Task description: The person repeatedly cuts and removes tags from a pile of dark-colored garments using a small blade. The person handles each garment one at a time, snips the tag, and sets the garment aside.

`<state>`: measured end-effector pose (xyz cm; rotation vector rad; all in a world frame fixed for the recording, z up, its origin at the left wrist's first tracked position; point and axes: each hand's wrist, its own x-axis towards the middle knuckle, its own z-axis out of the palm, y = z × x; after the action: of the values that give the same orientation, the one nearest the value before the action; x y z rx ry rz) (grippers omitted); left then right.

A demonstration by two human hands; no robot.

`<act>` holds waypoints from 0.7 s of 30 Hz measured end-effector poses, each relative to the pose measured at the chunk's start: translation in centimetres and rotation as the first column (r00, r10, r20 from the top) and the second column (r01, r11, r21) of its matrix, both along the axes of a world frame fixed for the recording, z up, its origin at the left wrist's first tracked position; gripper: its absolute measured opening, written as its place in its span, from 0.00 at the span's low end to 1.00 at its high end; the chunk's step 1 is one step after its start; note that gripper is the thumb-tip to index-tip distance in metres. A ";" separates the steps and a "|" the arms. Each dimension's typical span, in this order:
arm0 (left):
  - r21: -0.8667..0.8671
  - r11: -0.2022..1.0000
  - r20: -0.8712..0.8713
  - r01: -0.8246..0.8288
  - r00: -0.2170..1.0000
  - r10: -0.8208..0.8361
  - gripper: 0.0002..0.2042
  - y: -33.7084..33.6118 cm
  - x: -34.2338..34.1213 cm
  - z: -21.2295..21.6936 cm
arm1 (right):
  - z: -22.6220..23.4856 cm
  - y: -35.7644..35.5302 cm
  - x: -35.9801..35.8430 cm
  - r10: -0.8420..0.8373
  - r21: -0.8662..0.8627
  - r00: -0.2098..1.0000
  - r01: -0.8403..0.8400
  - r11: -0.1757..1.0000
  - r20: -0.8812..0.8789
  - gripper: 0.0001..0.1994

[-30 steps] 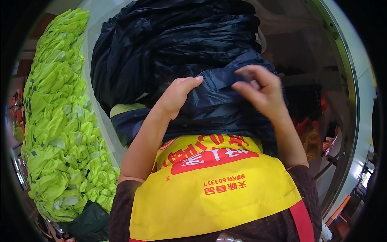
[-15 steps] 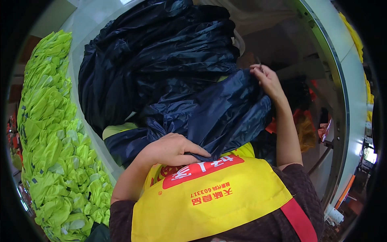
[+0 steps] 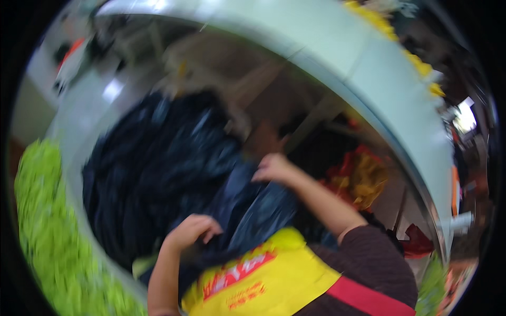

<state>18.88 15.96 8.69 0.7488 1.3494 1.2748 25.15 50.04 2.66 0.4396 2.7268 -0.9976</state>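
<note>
Right grip (image 3: 275, 169) bunched at far edge of dark cloth (image 3: 262, 210); left grip (image 3: 194, 230) loosely curled, near left; I can't tell either's hold.

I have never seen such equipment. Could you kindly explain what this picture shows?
There is no machine here: these are a person's bare hands, seen from a camera on the head looking down. The lower part shows the yellow apron. A large heap of dark cloth lies before it, with a bright green pile at the left. The left hand is over the cloth; the right hand is at its right side. Blur hides whether either grips it.
</note>
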 end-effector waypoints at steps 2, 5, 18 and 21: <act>-0.151 0.903 -0.570 -0.402 0.782 0.253 0.09 0.5 -2.0 -2.4 | 0.2 -1.7 1.3 -0.084 -0.363 0.992 0.043 0.931 -0.097 0.15; -0.035 0.911 -0.811 -0.411 0.544 0.214 0.15 0.4 -3.5 -7.4 | 1.9 -3.5 2.9 -0.246 -0.721 0.953 0.296 0.627 0.177 0.08; 0.314 0.666 -0.185 -0.676 0.645 0.742 0.04 -2.7 -2.1 3.0 | 12.4 6.3 11.3 -0.370 -0.633 0.916 0.196 0.749 -0.154 0.09; 0.242 0.871 -0.422 -0.429 0.762 0.492 0.07 -1.6 0.3 8.2 | 6.6 9.2 11.3 -0.224 -0.284 0.909 0.125 0.951 -0.352 0.07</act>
<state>19.18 14.39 16.86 0.8889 1.9536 1.6508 36.49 59.25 9.27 0.4967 2.8625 -1.6157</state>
